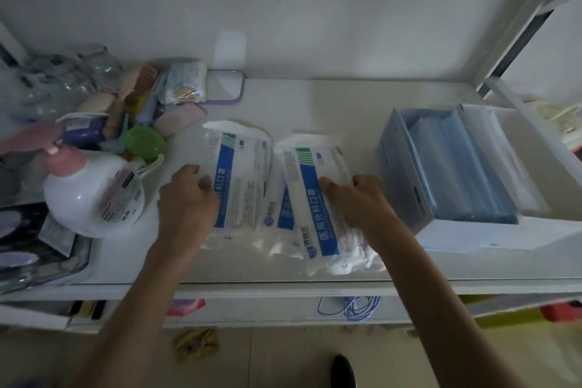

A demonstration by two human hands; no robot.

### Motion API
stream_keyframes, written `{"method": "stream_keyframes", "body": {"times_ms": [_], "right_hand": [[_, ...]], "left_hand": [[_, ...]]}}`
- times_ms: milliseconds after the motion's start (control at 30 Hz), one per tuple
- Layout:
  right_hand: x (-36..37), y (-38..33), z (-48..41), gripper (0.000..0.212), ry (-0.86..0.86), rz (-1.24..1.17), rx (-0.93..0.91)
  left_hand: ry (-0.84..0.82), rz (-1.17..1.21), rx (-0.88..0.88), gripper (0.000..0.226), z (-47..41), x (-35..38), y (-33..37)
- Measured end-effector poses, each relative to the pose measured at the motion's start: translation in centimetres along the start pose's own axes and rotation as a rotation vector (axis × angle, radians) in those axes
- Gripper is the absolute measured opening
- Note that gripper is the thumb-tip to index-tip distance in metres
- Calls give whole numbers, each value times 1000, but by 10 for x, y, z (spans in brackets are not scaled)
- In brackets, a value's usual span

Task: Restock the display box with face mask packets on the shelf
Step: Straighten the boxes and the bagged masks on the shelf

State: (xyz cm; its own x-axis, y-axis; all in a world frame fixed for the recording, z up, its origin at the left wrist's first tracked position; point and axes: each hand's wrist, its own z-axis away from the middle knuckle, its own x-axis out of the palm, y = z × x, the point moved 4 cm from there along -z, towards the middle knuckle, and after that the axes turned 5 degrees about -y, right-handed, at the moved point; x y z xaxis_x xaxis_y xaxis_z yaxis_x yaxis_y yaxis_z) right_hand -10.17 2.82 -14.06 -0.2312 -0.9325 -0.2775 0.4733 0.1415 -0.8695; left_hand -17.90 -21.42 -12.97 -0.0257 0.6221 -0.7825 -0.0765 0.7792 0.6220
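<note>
- Two bare forearms are seen reaching up from the bottom edge onto the white shelf (283,274), whose front lip is nearest the camera.
- Left hand (185,201) is laid on the near left edge of the left packet (239,179); fingers are curled and held close together, thumb pressed on the film. Whether the packet is actually pinched cannot be told.
- Right hand (359,201) is set on the right packet (318,201); fingers are curled over its right side with the thumb on top, so it looks pinched at that edge.
- A third packet is partly seen underneath, between the two; the packets overlap and lie flat mid-shelf, printed side up.
- Handling judgement: packets are taken to be light, soft and floppy, with slick crinkly film; sagging and sliding are likely if lifted by one corner. A grip along a long side edge, or several gathered as a stack, is judged safest.
- Display box (409,186) is placed just right of the packets, open-topped, with blue masks (453,173) stacked inside and room left at its right side.
- White pump bottle (94,195) is stood to the left, apart from the packets.
- Farther back left, a clutter of small toiletries (135,104) is piled against the wall.
</note>
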Motion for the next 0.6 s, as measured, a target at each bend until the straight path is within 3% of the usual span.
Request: {"method": "stream_keyframes", "body": {"times_ms": [67,100,167,233,300,367,500,600], "right_hand": [[1,-2,-2,24,-26,84,-19],[3,-5,-1,23,-37,102,-41],[5,-7,2,22,-26,62,-95],[0,-11,9,22,82,4,-144],[-11,-17,16,20,304,32,-227],[-18,-23,14,31,465,240,-249],[-4,-16,5,63,376,775,-124],[17,-7,10,51,237,860,-250]], "left_hand": [[158,-186,205,40,11,0,8],[136,-154,322,45,19,4,14],[-148,-24,468,52,33,22,24],[-365,-122,479,56,47,44,20],[-355,-225,450,57,50,54,14],[-317,-248,437,56,49,54,14],[-321,-297,433,55,47,55,13],[-282,-312,445,65,52,60,13]]}}
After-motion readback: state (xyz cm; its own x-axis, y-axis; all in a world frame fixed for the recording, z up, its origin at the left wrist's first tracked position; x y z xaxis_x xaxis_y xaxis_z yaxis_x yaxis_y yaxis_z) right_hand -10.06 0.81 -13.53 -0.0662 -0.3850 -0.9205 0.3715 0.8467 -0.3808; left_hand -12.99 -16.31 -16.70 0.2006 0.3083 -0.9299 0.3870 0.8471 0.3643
